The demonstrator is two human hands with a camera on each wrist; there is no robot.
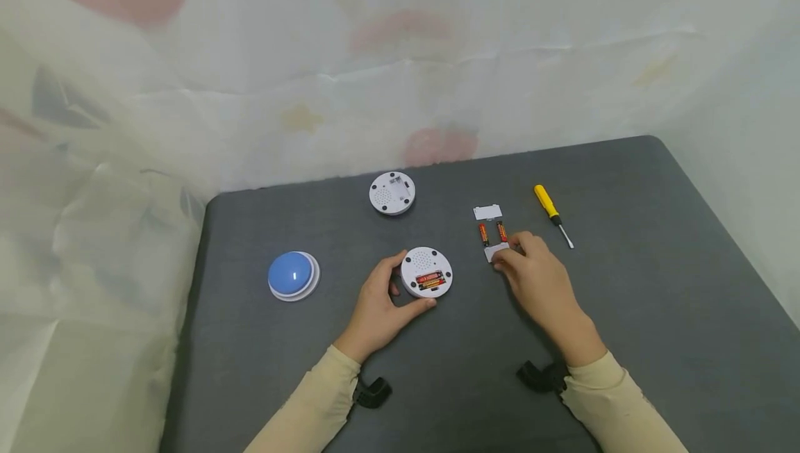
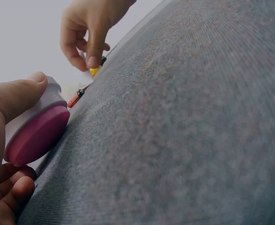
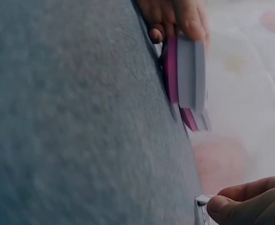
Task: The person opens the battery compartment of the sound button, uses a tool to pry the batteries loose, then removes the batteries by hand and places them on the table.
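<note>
My left hand [image 1: 382, 307] grips the rim of a round white button device [image 1: 426, 258], its underside facing up. Two red-and-black batteries [image 1: 430, 280] lie in its uncovered compartment. Its pink dome [image 2: 39, 133] points down in the left wrist view. To the right, my right hand [image 1: 542, 286] pinches a small white battery cover [image 1: 496, 251] at the table surface, thumb against fingers; in the right wrist view the cover [image 3: 203, 199] shows at the fingertips. Just beyond it lie two loose batteries [image 1: 502, 231] and a second white cover [image 1: 487, 212].
A second upturned button device [image 1: 392, 193] sits near the back edge, its compartment uncovered. At left stands a button with a blue dome [image 1: 290, 273]. A yellow-handled screwdriver [image 1: 546, 201] lies at right on the dark grey table [image 1: 656, 286]. Pale patterned sheeting hangs behind.
</note>
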